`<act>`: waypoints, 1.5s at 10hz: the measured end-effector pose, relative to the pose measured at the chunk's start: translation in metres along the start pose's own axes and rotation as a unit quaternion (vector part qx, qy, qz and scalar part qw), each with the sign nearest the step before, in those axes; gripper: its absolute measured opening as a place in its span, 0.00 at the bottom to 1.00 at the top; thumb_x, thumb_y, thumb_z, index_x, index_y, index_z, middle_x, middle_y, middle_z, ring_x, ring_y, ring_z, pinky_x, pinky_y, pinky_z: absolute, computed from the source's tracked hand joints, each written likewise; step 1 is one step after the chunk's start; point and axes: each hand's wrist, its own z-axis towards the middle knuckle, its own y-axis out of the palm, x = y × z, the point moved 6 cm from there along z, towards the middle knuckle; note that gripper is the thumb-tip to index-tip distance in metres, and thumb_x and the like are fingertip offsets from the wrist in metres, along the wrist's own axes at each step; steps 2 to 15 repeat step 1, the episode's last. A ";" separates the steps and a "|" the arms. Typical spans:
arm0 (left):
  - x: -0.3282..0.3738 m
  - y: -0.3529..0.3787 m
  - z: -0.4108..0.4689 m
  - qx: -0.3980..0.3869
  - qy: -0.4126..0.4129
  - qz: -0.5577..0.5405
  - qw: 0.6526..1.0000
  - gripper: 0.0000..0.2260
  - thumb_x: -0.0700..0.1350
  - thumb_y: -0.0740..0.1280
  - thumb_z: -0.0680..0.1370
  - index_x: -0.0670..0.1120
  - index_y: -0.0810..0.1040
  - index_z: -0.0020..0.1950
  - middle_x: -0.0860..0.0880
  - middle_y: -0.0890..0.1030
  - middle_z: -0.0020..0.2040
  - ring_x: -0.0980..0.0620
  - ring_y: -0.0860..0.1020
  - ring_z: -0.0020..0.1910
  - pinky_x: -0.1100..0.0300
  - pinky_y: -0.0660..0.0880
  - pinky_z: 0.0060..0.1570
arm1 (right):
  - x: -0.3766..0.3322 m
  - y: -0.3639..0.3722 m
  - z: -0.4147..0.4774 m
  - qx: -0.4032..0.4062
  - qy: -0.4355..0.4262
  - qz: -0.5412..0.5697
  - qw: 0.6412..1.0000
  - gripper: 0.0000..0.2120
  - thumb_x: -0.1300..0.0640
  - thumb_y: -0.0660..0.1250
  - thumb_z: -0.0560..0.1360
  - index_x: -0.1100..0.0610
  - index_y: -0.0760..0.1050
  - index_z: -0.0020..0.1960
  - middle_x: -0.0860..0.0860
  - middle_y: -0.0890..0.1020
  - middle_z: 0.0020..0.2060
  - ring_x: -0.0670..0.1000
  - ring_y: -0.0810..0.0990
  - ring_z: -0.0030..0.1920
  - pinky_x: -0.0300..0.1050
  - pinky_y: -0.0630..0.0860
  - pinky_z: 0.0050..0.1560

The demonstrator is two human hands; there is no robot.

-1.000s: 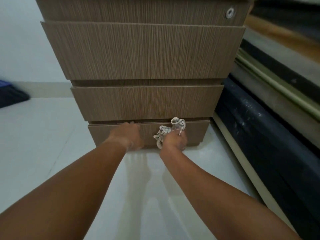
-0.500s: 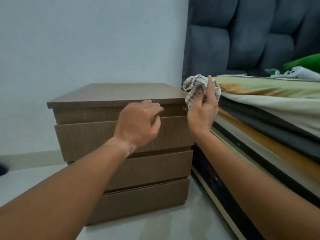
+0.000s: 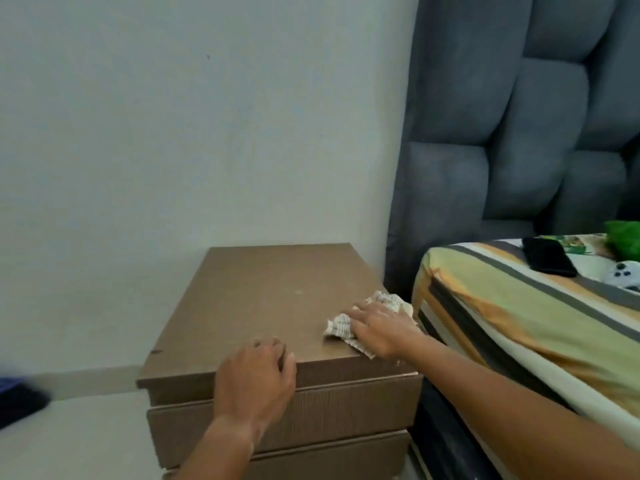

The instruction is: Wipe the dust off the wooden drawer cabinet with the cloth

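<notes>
The wooden drawer cabinet [image 3: 263, 299] stands against a pale wall, its brown top in full view and its drawer fronts below. A crumpled checked cloth [image 3: 388, 303] lies on the top near the right front corner. My right hand [image 3: 377, 327] presses flat on the cloth, fingers spread over it. My left hand [image 3: 256, 379] rests over the front edge of the top, fingers curled on the edge, holding nothing else.
A bed with a striped sheet [image 3: 502, 313] stands close to the cabinet's right side, with a grey padded headboard [image 3: 502, 116] behind. A black phone [image 3: 549, 257] and a white game controller [image 3: 623, 274] lie on the bed. A dark object [image 3: 17, 400] sits on the floor at left.
The view and both hands rose from the bottom drawer to the cabinet's top. The right hand brought the cloth down onto the top surface; the left hand settled on the front edge.
</notes>
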 end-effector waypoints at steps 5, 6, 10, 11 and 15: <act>-0.003 -0.025 0.015 -0.187 0.009 -0.002 0.982 0.20 0.60 0.57 0.77 0.50 0.80 0.57 0.48 0.82 0.59 0.45 0.79 0.60 0.54 0.74 0.58 | -0.009 -0.032 -0.015 -0.069 0.007 -0.049 0.996 0.26 0.45 0.49 0.82 0.41 0.55 0.80 0.48 0.61 0.80 0.57 0.56 0.80 0.77 0.37 0.72; -0.003 -0.025 0.015 -0.187 0.009 -0.002 0.982 0.20 0.60 0.57 0.77 0.50 0.80 0.57 0.48 0.82 0.59 0.45 0.79 0.60 0.54 0.74 0.58 | -0.009 -0.032 -0.015 -0.069 0.007 -0.049 0.996 0.26 0.45 0.49 0.82 0.41 0.55 0.80 0.48 0.61 0.80 0.57 0.56 0.80 0.77 0.37 0.72; -0.003 -0.025 0.015 -0.187 0.009 -0.002 0.982 0.20 0.60 0.57 0.77 0.50 0.80 0.57 0.48 0.82 0.59 0.45 0.79 0.60 0.54 0.74 0.58 | -0.009 -0.032 -0.015 -0.069 0.007 -0.049 0.996 0.26 0.45 0.49 0.82 0.41 0.55 0.80 0.48 0.61 0.80 0.57 0.56 0.80 0.77 0.37 0.72; -0.003 -0.025 0.015 -0.187 0.009 -0.002 0.982 0.20 0.60 0.57 0.77 0.50 0.80 0.57 0.48 0.82 0.59 0.45 0.79 0.60 0.54 0.74 0.58 | -0.009 -0.032 -0.015 -0.069 0.007 -0.049 0.996 0.26 0.45 0.49 0.82 0.41 0.55 0.80 0.48 0.61 0.80 0.57 0.56 0.80 0.77 0.37 0.72; -0.003 -0.025 0.015 -0.187 0.009 -0.002 0.982 0.20 0.60 0.57 0.77 0.50 0.80 0.57 0.48 0.82 0.59 0.45 0.79 0.60 0.54 0.74 0.58 | -0.009 -0.032 -0.015 -0.069 0.007 -0.049 0.996 0.26 0.45 0.49 0.82 0.41 0.55 0.80 0.48 0.61 0.80 0.57 0.56 0.80 0.77 0.37 0.72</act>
